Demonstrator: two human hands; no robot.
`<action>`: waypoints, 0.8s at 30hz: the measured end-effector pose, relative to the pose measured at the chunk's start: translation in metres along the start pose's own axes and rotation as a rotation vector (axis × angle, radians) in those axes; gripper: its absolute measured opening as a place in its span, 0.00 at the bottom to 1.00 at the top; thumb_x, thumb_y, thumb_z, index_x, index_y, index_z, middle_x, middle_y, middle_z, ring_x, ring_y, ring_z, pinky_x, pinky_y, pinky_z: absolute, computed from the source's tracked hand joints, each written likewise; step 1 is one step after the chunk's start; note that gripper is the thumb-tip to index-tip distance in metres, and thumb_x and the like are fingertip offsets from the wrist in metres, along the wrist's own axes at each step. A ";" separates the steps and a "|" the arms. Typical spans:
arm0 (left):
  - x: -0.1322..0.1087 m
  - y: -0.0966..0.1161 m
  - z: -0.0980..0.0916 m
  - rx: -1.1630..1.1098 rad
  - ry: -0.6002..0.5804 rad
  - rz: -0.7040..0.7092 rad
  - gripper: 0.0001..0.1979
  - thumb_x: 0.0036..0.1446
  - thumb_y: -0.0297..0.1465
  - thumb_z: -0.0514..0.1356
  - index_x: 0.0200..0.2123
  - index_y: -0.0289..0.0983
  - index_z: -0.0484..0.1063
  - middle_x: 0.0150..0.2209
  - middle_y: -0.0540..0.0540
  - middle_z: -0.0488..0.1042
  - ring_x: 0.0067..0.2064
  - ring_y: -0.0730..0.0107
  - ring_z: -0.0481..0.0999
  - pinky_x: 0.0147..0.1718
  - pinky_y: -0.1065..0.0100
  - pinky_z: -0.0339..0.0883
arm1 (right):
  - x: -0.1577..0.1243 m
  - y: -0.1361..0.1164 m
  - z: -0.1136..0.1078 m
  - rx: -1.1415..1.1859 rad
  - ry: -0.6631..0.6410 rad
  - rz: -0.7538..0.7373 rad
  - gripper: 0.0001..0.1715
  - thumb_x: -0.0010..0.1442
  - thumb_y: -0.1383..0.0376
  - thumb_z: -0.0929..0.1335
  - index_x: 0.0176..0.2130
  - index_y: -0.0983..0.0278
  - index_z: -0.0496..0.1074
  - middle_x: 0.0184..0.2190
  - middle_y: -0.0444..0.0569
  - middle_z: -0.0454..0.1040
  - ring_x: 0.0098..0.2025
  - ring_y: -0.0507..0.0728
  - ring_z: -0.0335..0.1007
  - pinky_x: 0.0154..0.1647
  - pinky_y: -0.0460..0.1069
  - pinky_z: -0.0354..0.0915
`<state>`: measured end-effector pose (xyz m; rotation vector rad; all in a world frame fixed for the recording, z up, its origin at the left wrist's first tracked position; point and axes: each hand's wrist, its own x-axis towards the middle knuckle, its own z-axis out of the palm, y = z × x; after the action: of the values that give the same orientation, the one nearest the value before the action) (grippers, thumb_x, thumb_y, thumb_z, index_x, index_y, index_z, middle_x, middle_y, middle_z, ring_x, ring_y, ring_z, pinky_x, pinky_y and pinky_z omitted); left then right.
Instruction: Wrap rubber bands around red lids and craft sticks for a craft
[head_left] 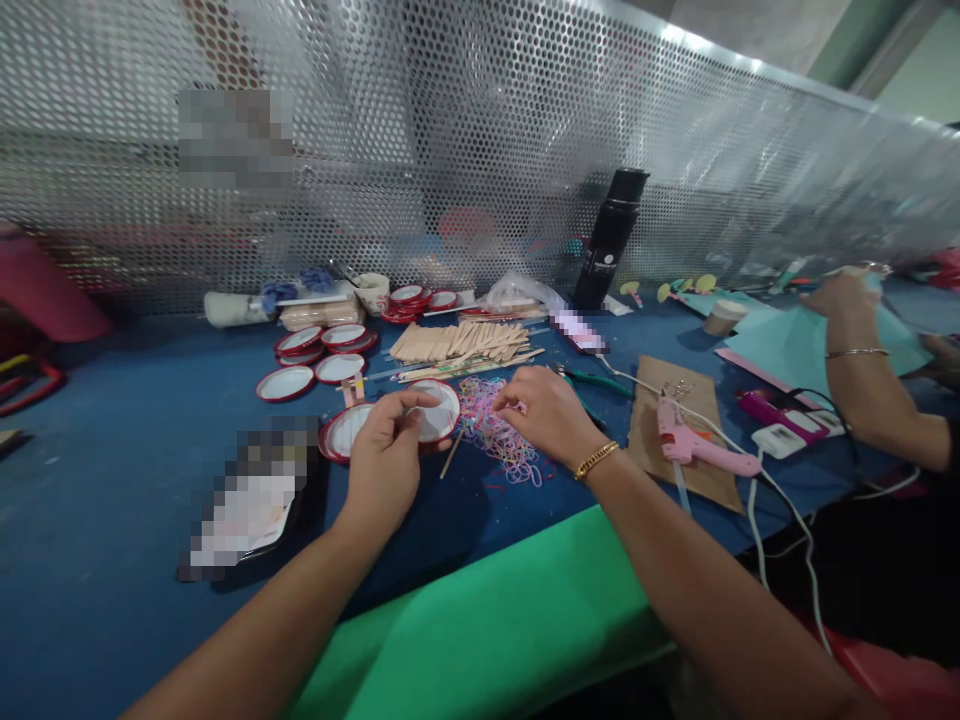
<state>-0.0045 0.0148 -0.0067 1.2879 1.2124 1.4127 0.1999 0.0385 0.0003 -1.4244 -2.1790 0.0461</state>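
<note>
On blue table: left hand fingers grip red-rimmed lid; right hand fingers pinch rubber bands.

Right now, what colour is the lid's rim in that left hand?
Red rim on the lid, best seen in the head view.

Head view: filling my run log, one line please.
left hand holds red-rimmed lid | right hand at rubber bands | blue table
</note>
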 end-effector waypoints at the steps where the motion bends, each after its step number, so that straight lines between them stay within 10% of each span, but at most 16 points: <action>1: 0.000 0.001 0.000 0.000 -0.004 -0.006 0.07 0.52 0.35 0.61 0.34 0.39 0.75 0.38 0.49 0.70 0.33 0.68 0.67 0.28 0.63 0.77 | 0.000 -0.001 0.001 -0.013 -0.028 0.003 0.05 0.58 0.68 0.71 0.33 0.61 0.80 0.33 0.48 0.75 0.40 0.56 0.69 0.45 0.50 0.61; 24: -0.001 0.007 0.004 -0.101 0.015 -0.043 0.11 0.48 0.31 0.63 0.36 0.40 0.67 0.36 0.53 0.66 0.34 0.72 0.69 0.26 0.69 0.77 | -0.001 0.000 -0.006 0.152 0.052 0.169 0.06 0.58 0.70 0.69 0.33 0.62 0.77 0.32 0.46 0.79 0.35 0.54 0.73 0.37 0.48 0.62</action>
<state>0.0001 0.0129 0.0004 1.1771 1.1568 1.4365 0.2027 0.0359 0.0046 -1.5016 -1.9648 0.2276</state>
